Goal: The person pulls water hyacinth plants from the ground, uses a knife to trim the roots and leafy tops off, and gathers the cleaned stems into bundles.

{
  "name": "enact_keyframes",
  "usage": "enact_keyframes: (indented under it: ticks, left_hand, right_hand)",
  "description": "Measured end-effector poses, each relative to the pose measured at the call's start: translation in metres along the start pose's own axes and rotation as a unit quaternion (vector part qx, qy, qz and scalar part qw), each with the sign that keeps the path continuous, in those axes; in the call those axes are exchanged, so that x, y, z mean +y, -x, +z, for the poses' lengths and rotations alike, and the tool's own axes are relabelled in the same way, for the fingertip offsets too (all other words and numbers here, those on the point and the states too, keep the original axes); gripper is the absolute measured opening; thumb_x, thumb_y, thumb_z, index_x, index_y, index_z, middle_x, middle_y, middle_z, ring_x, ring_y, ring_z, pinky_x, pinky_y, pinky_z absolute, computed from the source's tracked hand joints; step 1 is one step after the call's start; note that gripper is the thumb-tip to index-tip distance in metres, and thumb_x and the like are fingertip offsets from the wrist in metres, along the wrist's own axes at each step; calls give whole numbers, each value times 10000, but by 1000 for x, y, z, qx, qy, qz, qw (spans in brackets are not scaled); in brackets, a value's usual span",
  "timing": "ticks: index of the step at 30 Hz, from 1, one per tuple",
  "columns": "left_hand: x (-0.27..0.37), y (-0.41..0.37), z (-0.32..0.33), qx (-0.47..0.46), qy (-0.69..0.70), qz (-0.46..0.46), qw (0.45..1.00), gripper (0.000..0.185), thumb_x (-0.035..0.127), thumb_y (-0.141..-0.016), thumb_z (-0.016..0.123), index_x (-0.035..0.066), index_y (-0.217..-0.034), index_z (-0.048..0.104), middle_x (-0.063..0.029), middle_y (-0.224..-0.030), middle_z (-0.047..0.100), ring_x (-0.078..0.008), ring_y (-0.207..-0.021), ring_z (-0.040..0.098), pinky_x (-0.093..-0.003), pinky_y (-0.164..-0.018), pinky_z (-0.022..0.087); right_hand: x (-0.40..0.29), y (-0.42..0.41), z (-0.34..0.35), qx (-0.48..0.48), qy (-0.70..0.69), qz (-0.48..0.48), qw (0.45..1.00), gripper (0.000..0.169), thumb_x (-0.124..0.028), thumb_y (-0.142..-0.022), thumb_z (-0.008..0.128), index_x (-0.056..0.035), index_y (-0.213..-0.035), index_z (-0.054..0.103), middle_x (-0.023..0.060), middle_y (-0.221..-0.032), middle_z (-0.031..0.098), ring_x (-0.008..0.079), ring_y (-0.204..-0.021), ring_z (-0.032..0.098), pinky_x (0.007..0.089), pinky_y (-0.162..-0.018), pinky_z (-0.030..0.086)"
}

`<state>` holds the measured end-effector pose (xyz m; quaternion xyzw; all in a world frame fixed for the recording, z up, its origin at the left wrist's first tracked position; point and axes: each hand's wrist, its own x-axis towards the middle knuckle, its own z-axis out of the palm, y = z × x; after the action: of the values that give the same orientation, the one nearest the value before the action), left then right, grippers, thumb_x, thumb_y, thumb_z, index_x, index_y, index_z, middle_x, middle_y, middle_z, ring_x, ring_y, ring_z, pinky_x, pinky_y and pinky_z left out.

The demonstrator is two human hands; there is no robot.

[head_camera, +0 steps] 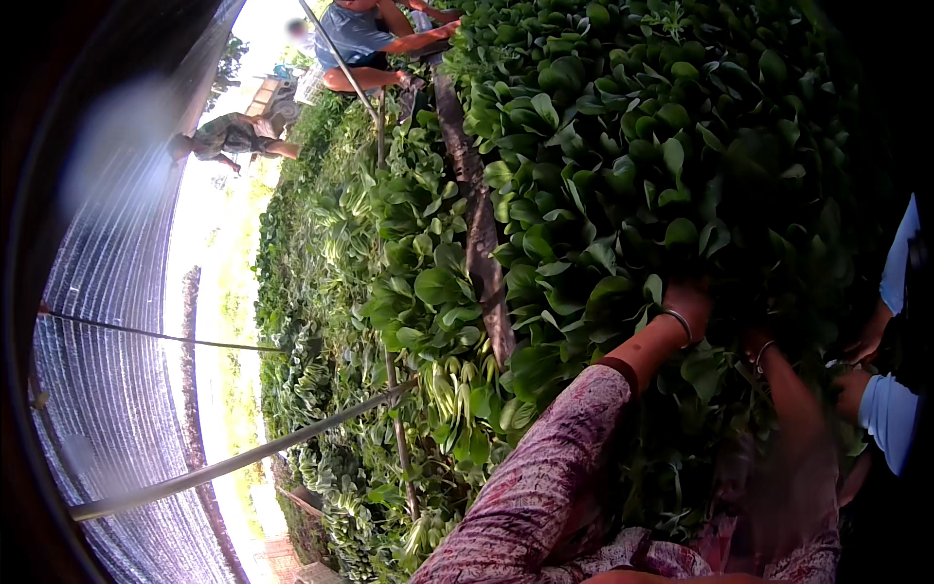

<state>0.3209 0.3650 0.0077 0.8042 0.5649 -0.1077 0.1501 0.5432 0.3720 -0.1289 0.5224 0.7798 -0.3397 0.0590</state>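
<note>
My left hand [689, 303], with a bangle at the wrist and a patterned sleeve above it, reaches down into a dense bed of leafy greens [584, 190]. Its fingers are hidden by dark leaves. To the right, my right hand [757, 341], also with a bangle, is low among stems and leaves. Shadow covers its fingers, so what it holds cannot be told. Broad green leaves surround both hands. Left of the bed lie bunches of leafy greens with pale stalks [452, 387], some with the stalk ends turned up.
A co-worker's hands [852, 387] in light-blue sleeves are close at the right. Another person [357, 36] crouches at the top; a further one [233, 139] is at upper left. A dark strip [478, 219] edges the bed. Metal poles [241, 456] and netting [117, 292] stand left.
</note>
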Motion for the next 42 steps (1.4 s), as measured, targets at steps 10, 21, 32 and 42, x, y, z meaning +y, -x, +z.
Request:
enact_keyframes:
  ticks: [10, 21, 32, 42]
  left_hand:
    - [5, 16, -1, 42, -16, 26, 999, 502, 299, -726, 703, 117, -1188, 635, -85, -1330, 467, -305, -1243, 421, -510, -993, 366]
    - [-6, 46, -19, 231, 193, 96, 949, 568, 174, -672, 761, 12, -1184, 577, -148, -1299, 476, -371, -1147, 472, -457, -953, 430]
    - [-7, 72, -22, 217, 226, 157, 937, 671, 36, -676, 730, -86, -1290, 490, -218, -1361, 413, -418, -1189, 442, -452, -1033, 372]
    - [-6, 105, -45, 135, 199, 162, 957, 568, 58, -727, 715, -61, -1253, 537, -174, -1423, 426, -397, -1177, 505, -429, -971, 461]
  right_hand:
    - [8, 1, 11, -88, 425, 16, 901, 501, -180, -960, 448, -97, -1454, 432, 160, -1461, 465, 343, -1256, 519, 468, -1005, 447]
    - [-29, 56, -35, 217, -611, 145, 747, 187, -159, -823, 705, -14, -940, 689, 37, -770, 638, 166, -670, 611, 317, -591, 485]
    - [-91, 40, -81, -78, -756, 216, 613, 317, -444, -946, 571, -151, -1052, 629, 97, -805, 708, 89, -382, 447, 263, -351, 328]
    - [-109, 47, -84, 14, -772, 272, 575, 198, -227, -814, 735, -124, -870, 574, 30, -666, 576, 115, -416, 437, 308, -390, 360]
